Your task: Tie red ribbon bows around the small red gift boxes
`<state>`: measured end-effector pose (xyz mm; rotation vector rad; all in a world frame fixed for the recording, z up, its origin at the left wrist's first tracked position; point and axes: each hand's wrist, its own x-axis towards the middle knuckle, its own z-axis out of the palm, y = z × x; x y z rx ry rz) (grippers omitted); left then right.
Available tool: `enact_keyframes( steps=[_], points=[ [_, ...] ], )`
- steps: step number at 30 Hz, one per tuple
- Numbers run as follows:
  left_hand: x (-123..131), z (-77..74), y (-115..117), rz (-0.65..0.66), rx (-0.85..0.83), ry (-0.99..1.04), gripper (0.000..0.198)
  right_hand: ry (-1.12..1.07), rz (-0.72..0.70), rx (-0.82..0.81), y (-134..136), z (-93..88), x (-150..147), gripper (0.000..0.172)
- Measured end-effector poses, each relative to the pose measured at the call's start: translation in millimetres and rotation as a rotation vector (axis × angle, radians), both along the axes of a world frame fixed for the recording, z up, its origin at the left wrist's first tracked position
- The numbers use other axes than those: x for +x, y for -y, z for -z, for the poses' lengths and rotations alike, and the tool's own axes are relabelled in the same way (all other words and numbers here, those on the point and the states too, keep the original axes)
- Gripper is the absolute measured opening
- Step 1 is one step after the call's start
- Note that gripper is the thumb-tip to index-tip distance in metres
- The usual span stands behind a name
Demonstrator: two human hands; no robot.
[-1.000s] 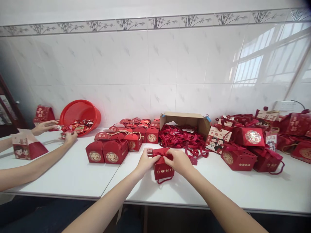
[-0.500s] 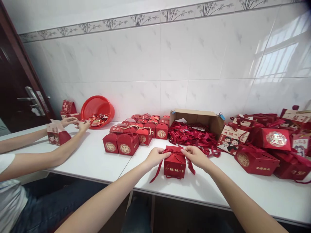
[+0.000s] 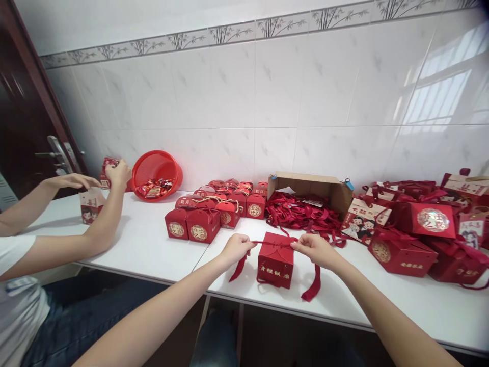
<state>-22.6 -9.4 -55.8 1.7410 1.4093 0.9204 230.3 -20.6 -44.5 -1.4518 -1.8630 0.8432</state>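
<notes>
In front of me on the white table stands a red gift box (image 3: 275, 265) with gold characters on its front. A dark red ribbon (image 3: 314, 285) runs across the box's top and is pulled taut to both sides, its ends hanging down. My left hand (image 3: 237, 250) pinches the ribbon just left of the box. At the box's upper right, my right hand (image 3: 315, 250) is closed on the ribbon's other side. Whether a knot lies between them is too small to tell.
Red boxes (image 3: 202, 224) stand in rows left of centre. Behind my hands, a cardboard carton (image 3: 309, 181) spills ribbons. More boxes (image 3: 405, 255) are piled at right. At left, a co-worker's hands (image 3: 120, 173) hover around a small box (image 3: 91, 206), near a red basket (image 3: 175, 171) of packets.
My hands have moved apart, my left one leftward, drawing the ribbon straight above the box. The co-worker's hands have moved from the basket back over the small box.
</notes>
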Motion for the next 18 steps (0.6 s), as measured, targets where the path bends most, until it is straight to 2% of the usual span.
enact_keyframes(
  steps=[3,5,8,10,14,18],
  points=[
    [-7,0.7,3,0.023,0.078,-0.037,0.033,-0.097,-0.028,-0.105,9,-4.1,3,0.045],
    [-14,-2.4,6,0.052,0.143,-0.067,0.033,-0.272,-0.079,-0.153,16,-6.6,6,0.044],
    [-21,-15.9,12,0.117,0.226,-0.106,0.023,-0.600,-0.159,-0.163,26,-11.3,7,0.032],
    [-19,-29.0,16,0.117,0.308,-0.118,0.025,-0.757,-0.207,-0.184,32,-15.0,5,0.028],
    [7,-48.1,25,0.131,0.357,-0.039,0.025,-0.844,-0.274,-0.230,38,-20.4,-4,0.034],
    [43,-47.3,28,0.117,0.351,-0.003,0.030,-0.839,-0.257,-0.192,37,-19.9,-16,0.039]
  ],
)
